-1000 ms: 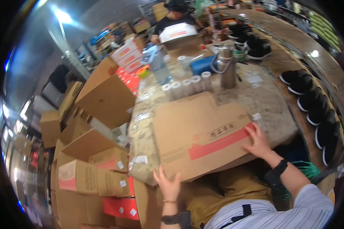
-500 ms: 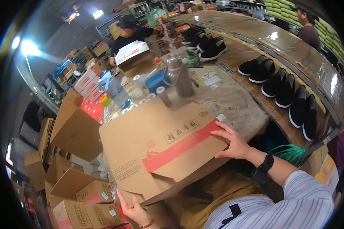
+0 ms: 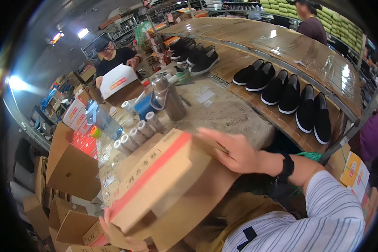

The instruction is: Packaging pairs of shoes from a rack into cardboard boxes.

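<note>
A brown cardboard box [image 3: 164, 172] with a red stripe is partly folded up and tilted between my hands at the worktable's near edge. My right hand [image 3: 235, 152] grips its right end, fingers over the top, slightly blurred. At the lower left end my left hand [image 3: 134, 244] holds the box; the cardboard covers most of its palm. Just beyond the box stand several white rolls [image 3: 136, 133] and a steel thermos flask [image 3: 167, 97] with a handle.
Black cloth shoes [image 3: 287, 94] line the shelf at right. A large water bottle [image 3: 103, 119] stands left of the rolls. Open cartons [image 3: 73, 166] crowd the left side. Across the table a person [image 3: 115, 56] handles a white-lidded box [image 3: 118, 82]; another person [image 3: 313, 27] stands behind the shelf.
The flat cardboard has been bent up into a box shape and tilted. My right hand has shifted left with its end, and my view has turned right.
</note>
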The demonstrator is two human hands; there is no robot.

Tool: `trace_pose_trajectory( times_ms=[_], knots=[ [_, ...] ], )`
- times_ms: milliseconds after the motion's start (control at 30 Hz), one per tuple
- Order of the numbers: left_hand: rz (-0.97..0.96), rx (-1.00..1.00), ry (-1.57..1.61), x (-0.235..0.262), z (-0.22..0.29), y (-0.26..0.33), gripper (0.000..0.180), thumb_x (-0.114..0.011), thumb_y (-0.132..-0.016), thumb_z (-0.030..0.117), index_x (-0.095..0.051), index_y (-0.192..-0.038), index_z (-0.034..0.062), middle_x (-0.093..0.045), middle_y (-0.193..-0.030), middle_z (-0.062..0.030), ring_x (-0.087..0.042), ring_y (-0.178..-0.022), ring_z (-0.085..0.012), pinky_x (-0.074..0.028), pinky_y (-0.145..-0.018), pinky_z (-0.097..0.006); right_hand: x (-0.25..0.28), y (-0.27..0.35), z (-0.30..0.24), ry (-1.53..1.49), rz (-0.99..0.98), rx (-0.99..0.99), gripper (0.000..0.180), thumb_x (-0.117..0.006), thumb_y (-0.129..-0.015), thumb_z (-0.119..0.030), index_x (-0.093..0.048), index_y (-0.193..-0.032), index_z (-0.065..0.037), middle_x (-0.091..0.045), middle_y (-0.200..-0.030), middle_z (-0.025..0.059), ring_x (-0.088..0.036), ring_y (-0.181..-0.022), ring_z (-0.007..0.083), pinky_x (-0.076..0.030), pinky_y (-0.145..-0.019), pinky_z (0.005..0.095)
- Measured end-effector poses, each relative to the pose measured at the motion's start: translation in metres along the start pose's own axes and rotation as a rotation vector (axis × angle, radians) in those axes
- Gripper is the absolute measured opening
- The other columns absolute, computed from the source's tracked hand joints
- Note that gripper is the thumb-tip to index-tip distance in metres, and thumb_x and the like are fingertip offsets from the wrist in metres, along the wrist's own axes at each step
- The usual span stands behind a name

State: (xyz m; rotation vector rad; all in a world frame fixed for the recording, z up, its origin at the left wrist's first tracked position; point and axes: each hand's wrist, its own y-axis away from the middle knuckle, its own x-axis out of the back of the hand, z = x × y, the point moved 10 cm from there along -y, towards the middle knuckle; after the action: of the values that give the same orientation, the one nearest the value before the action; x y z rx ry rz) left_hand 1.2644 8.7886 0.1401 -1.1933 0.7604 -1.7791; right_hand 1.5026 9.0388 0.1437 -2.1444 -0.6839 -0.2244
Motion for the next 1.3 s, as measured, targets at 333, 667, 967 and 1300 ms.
trace_pose_trajectory(
  times_ms=[333,667,967,1300],
  knots=[
    [-0.261,0.82,1.035,-0.09,-0.143,0.009,0.054,-0.041,-0.095,0.044,-0.034,-0.132,0.006,-0.049,-0.123,-0.0118,-0.052,-0.109,-0.0224,-0.044,-0.09,-0.037,-0.118,-0.042,-0.02,0.146,-0.187,0.499,0.033,-0.061,-0.077,-0.02,-0.059,-0.108,-0.007,-0.059,-0.103,0.0092,-0.054,-0.101,0.0288,-0.041,-0.085,0.0375],
    [-0.354,0.634,-0.251,-0.074,-0.11,-0.004,0.104,-0.083,-0.056,0.011,-0.02,-0.138,-0.0018,-0.03,-0.137,-0.0245,-0.03,-0.129,-0.0354,-0.028,-0.106,-0.04,-0.119,-0.06,-0.025,0.129,-0.087,0.596,0.015,-0.067,-0.074,-0.021,-0.066,-0.083,-0.009,-0.062,-0.094,0.0087,-0.058,-0.092,0.0282,-0.044,-0.081,0.0417],
    [-0.023,0.569,0.482,-0.066,-0.145,0.023,0.069,-0.068,-0.072,-0.003,-0.038,-0.132,0.0082,-0.044,-0.127,-0.0109,-0.047,-0.112,-0.0223,-0.039,-0.094,-0.034,-0.114,-0.059,0.11,0.342,-0.193,-0.252,0.064,-0.061,-0.083,-0.021,-0.028,-0.136,-0.009,-0.04,-0.127,0.0211,-0.044,-0.117,0.0357,-0.038,-0.098,0.0389],
    [-0.242,0.306,-0.363,-0.063,-0.034,-0.023,0.069,-0.074,-0.058,-0.005,-0.047,-0.12,0.0065,-0.042,-0.118,-0.0151,-0.042,-0.114,-0.0319,-0.036,-0.095,-0.042,-0.081,-0.051,0.061,0.171,-0.162,-0.045,0.047,-0.071,-0.074,-0.022,-0.049,-0.114,-0.008,-0.044,-0.111,0.0147,-0.052,-0.099,0.0353,-0.047,-0.083,0.0391]
  ],
)
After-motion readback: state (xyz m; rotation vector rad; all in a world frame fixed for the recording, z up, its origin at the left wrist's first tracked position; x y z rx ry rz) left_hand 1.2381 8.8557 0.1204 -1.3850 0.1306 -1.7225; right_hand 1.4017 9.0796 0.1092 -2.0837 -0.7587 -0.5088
